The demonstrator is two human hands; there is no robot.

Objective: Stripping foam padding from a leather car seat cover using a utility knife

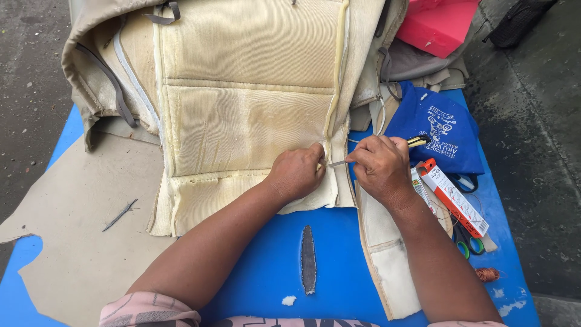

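Note:
A cream foam-backed seat cover [242, 115] lies inside-out across a blue table [254, 266]. My left hand [296, 172] pinches its lower right seam edge, fingers closed on the fabric. My right hand [381, 166] grips a small cutting tool [417, 142] with a yellow-and-black handle, and the thin blade points left at the seam right beside my left fingers. A narrow foam strip [336, 72] runs up the cover's right side from that spot.
Beige leather sheet [72, 212] lies left with a thin dark sliver [120, 214] on it. A dark leaf-shaped scrap [308, 260] sits near me. At right are a blue bag [439, 127], an orange-white box [454, 197], green-handled scissors [469, 242], a thread spool [487, 274] and pink foam [439, 24].

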